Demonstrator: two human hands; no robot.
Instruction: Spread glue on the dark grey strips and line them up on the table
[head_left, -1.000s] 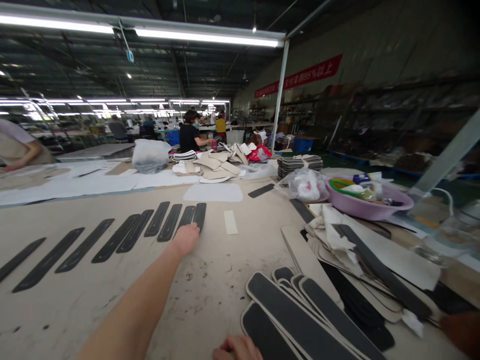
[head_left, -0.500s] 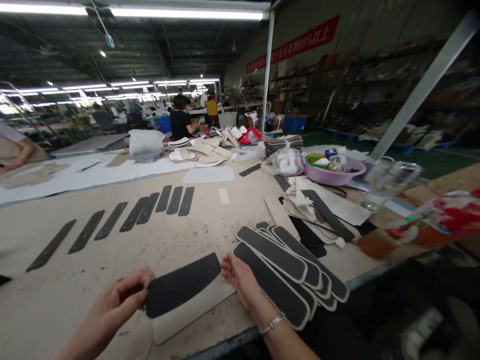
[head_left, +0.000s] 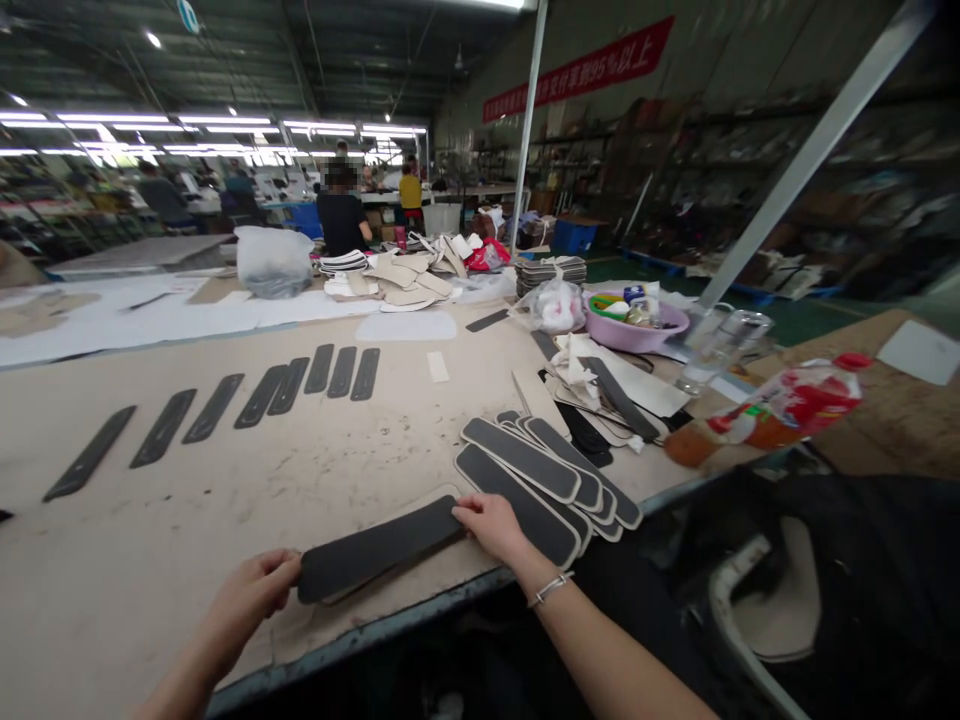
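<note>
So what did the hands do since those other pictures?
The left hand had reached to the row of dark strips; it brought one dark strip back toward the person. The right hand, open half a second ago, now pinches the strip's other end, so both hands hold it. The other strips and the pink basin stayed put.

Dark strip (head_left: 375, 548), held at both ends.
Left hand (head_left: 253, 590) and right hand (head_left: 491, 526) pinching; pale-edged strips (head_left: 531, 464) fanned beside the right hand.

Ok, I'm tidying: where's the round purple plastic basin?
In the head view, the basin sits right of centre, between a clear plastic bag and a clear cylindrical container.
</note>
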